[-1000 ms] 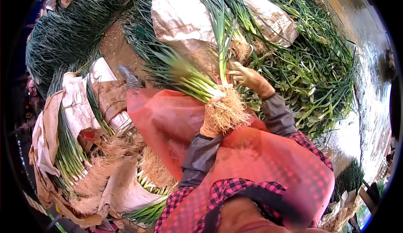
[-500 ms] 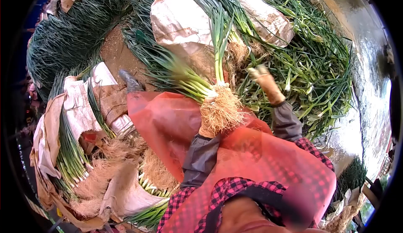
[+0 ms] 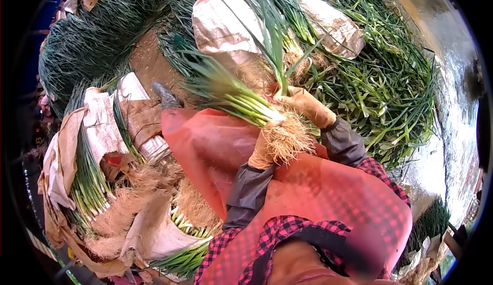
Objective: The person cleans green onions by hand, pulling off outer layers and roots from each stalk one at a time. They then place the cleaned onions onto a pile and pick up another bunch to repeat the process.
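My left hand (image 3: 263, 149), in a tan glove, is closed around a bunch of green onions (image 3: 252, 107) just above its pale, stringy roots (image 3: 291, 137). The bunch's leaves fan toward the upper left, and their middle is blurred. My right hand (image 3: 303, 102), also gloved, has its fingers closed on a separate green onion stalk (image 3: 280, 77) at the right side of the bunch. That stalk points away from me, its leaves splaying out at the top. My right fingertips are partly hidden by the stalk and roots.
A heap of loose green leaves (image 3: 377, 95) lies to the right. White sacking (image 3: 226, 25) covers onions ahead. Wrapped onion bundles (image 3: 90, 182) stand at left, and a dense row of green tops (image 3: 97, 43) lies behind. A red apron (image 3: 210, 141) covers my lap.
My right hand has come left from over the leaf heap and closed on a stalk beside the bunch. My left hand with the bunch has shifted slightly to the right.
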A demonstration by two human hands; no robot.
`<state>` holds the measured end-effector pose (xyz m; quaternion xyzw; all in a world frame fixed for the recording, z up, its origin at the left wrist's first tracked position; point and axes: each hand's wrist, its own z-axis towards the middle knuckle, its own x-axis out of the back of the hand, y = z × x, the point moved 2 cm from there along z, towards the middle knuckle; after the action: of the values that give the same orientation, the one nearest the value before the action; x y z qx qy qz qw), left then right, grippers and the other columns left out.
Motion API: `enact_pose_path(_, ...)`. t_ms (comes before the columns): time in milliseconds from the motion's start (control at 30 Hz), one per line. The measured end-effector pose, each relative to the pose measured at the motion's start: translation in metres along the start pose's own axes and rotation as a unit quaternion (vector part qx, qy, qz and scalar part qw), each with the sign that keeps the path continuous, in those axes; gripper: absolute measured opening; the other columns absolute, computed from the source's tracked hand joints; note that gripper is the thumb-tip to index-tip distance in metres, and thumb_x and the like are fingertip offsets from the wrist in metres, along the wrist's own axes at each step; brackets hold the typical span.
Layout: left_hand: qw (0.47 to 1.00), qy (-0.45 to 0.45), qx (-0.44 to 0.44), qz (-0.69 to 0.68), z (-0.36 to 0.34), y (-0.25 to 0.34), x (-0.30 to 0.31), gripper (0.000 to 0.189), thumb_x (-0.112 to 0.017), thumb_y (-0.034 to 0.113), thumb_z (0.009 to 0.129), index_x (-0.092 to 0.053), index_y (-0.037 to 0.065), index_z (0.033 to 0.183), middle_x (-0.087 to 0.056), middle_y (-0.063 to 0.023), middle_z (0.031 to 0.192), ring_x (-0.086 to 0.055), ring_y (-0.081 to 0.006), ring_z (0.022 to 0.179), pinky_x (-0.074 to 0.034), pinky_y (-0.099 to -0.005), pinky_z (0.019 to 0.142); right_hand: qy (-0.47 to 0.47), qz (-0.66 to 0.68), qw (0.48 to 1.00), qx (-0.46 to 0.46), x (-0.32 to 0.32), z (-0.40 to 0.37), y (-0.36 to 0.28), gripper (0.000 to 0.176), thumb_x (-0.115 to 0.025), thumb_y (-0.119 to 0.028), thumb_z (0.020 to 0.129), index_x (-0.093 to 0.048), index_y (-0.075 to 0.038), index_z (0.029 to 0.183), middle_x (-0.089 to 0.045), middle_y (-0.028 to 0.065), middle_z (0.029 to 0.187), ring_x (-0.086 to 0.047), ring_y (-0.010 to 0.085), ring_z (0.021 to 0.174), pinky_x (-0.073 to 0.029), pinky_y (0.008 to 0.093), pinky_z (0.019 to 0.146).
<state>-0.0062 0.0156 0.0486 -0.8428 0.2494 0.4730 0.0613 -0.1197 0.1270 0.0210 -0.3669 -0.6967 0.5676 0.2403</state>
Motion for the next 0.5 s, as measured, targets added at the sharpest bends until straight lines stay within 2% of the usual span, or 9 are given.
enact_pose_path(33,1.000,-0.014,-0.003,0.018,0.001,0.001,0.000,0.020,-0.046,0.017,0.088,-0.051,0.002,0.100,-0.056,-0.0054,0.087,-0.056,-0.0142,0.077,-0.049,-0.0278,0.071,-0.003,0.032,0.999,0.023,-0.007,0.005,-0.015,0.029,-0.060,-0.023,0.086,-0.061,-0.001,0.105,-0.061,0.0003,0.087,-0.053,0.0087,0.074,-0.043,0.0218,0.066)
enact_pose_path(67,0.996,0.015,-0.023,0.090,-0.001,0.002,0.001,0.016,-0.046,0.017,0.088,-0.051,0.004,0.097,-0.054,-0.0016,0.084,-0.054,-0.0096,0.074,-0.047,-0.0238,0.067,0.053,0.077,0.991,-0.095,-0.005,0.008,-0.027,0.026,-0.058,-0.023,0.088,-0.062,-0.004,0.105,-0.062,0.0004,0.088,-0.054,0.0075,0.070,-0.044,0.0225,0.061)
enact_pose_path(167,0.983,0.012,-0.074,0.165,0.009,-0.003,0.025,0.016,-0.046,0.017,0.089,-0.052,0.005,0.097,-0.055,-0.0025,0.083,-0.055,-0.0115,0.072,-0.048,-0.0243,0.066,0.124,-0.037,0.992,0.010,0.003,0.031,0.053,0.022,-0.054,-0.025,0.089,-0.065,-0.007,0.095,-0.062,0.0065,0.071,-0.054,0.0120,0.056,-0.043,0.0278,0.052)
enact_pose_path(200,0.995,-0.012,-0.042,0.092,0.015,-0.008,0.036,0.018,-0.044,0.018,0.089,-0.051,0.004,0.099,-0.056,-0.0048,0.087,-0.056,-0.0147,0.079,-0.048,-0.0279,0.073,0.210,-0.174,0.962,-0.031,-0.001,0.014,0.052,0.022,-0.053,-0.025,0.090,-0.065,-0.007,0.091,-0.059,0.0097,0.064,-0.054,0.0170,0.054,-0.043,0.0306,0.053)
enact_pose_path(233,0.995,-0.013,-0.040,0.090,0.015,-0.005,0.034,0.018,-0.044,0.018,0.089,-0.051,0.004,0.099,-0.056,-0.0048,0.087,-0.056,-0.0147,0.079,-0.048,-0.0279,0.073,0.194,-0.265,0.941,-0.078,-0.011,-0.013,-0.006,0.020,-0.054,-0.024,0.089,-0.064,-0.006,0.088,-0.057,0.0121,0.065,-0.053,0.0198,0.055,-0.043,0.0315,0.054)
enact_pose_path(300,0.992,-0.116,0.000,-0.041,0.010,0.000,0.019,0.025,-0.041,0.021,0.090,-0.051,0.004,0.105,-0.057,-0.0086,0.096,-0.054,-0.0190,0.091,-0.045,-0.0329,0.082,0.204,-0.277,0.936,0.078,-0.018,-0.047,0.000,0.017,-0.056,-0.021,0.089,-0.063,-0.006,0.085,-0.057,0.0125,0.068,-0.053,0.0174,0.055,-0.043,0.0297,0.053)
enact_pose_path(367,0.985,-0.122,-0.052,0.106,0.004,0.003,0.005,0.030,-0.038,0.024,0.091,-0.049,0.003,0.111,-0.056,-0.0108,0.105,-0.051,-0.0215,0.099,-0.041,-0.0355,0.090,0.210,-0.220,0.952,0.042,-0.015,-0.075,-0.018,0.012,-0.057,-0.016,0.087,-0.061,-0.004,0.087,-0.058,0.0108,0.071,-0.052,0.0148,0.058,-0.042,0.0274,0.053)
enact_pose_path(433,0.984,-0.153,-0.013,-0.092,0.006,0.005,0.015,0.031,-0.039,0.023,0.091,-0.049,0.003,0.112,-0.057,-0.0106,0.106,-0.052,-0.0197,0.100,-0.041,-0.0342,0.090,0.274,-0.019,0.961,0.042,0.016,-0.094,-0.032,0.015,-0.056,-0.015,0.088,-0.057,-0.003,0.097,-0.059,0.0088,0.073,-0.053,0.0127,0.061,-0.042,0.0256,0.051)
enact_pose_path(500,0.989,-0.119,-0.012,-0.086,0.006,0.006,0.018,0.031,-0.039,0.023,0.091,-0.049,0.002,0.112,-0.057,-0.0107,0.106,-0.052,-0.0199,0.100,-0.041,-0.0347,0.090,0.340,0.135,0.930,0.020,0.062,-0.111,-0.033,0.030,-0.059,-0.020,0.086,-0.052,0.000,0.107,-0.061,0.0109,0.084,-0.056,0.0199,0.068,-0.047,0.0307,0.059)
